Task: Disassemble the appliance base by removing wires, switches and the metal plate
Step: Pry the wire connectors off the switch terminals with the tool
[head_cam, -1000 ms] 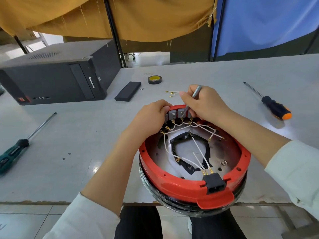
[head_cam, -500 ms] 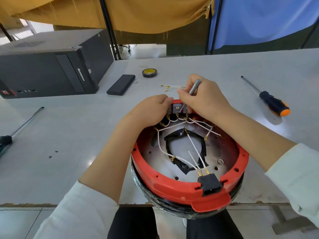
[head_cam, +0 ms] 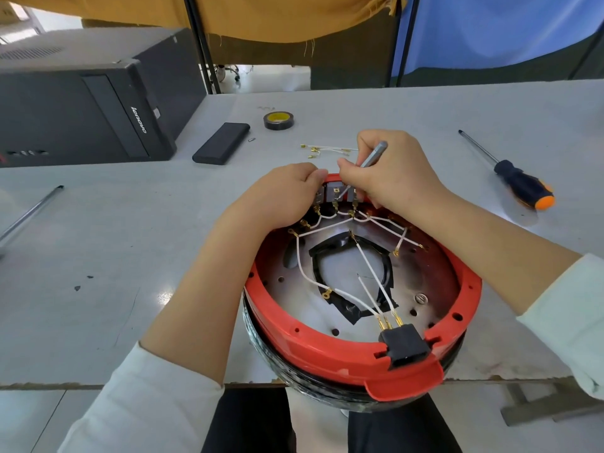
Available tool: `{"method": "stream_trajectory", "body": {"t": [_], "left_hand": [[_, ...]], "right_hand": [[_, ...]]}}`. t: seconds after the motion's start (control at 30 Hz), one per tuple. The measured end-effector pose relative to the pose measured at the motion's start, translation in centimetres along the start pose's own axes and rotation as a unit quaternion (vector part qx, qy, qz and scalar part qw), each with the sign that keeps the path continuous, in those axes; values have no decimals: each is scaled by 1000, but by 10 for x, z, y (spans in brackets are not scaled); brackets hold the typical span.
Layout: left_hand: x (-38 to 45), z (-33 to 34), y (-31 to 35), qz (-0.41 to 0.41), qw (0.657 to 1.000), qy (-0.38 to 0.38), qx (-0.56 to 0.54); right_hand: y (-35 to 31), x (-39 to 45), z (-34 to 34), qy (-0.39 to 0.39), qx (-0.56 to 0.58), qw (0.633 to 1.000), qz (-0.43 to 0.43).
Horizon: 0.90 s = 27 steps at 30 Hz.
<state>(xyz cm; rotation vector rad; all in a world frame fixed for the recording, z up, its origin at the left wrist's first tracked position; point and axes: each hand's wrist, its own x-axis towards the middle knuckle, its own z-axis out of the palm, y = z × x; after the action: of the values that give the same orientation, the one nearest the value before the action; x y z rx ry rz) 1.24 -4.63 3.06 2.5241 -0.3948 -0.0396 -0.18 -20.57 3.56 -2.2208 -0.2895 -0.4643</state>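
Both hands work the switches (head_cam: pixel 336 192): right (head_cam: pixel 389 171) pinching a tool (head_cam: pixel 372 156).

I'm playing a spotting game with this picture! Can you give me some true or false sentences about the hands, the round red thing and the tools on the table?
1. The right hand holds a thin grey metal tool. True.
2. The orange-tipped black screwdriver lies inside the round red plastic appliance base. False: it lies on the grey table, to the right of the base.
3. White wires run to the black plug socket on the base's near rim. True.
4. The left hand holds the yellow-cored roll of black tape. False: the tape sits alone on the table; the left hand is at the grey switches.
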Motion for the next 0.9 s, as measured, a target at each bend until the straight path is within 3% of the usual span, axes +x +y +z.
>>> {"method": "stream_trajectory", "body": {"t": [0.1, 0.3, 0.5, 0.7, 0.9], "left_hand": [[1, 1, 0, 2, 1000, 2, 10], [1, 1, 1, 11, 999, 4, 37], [0, 1, 2, 15, 999, 4, 40], [0, 2, 2, 17, 999, 10, 38], [1, 2, 1, 18, 999, 10, 42]], "right_hand": [[-1, 1, 0, 0, -30, 1000, -2], [-3, 12, 0, -49, 23, 996, 68], [-5, 14, 0, -61, 21, 994, 83], [0, 5, 3, 5, -24, 999, 23], [-2, 11, 3, -29, -13, 999, 31]]}}
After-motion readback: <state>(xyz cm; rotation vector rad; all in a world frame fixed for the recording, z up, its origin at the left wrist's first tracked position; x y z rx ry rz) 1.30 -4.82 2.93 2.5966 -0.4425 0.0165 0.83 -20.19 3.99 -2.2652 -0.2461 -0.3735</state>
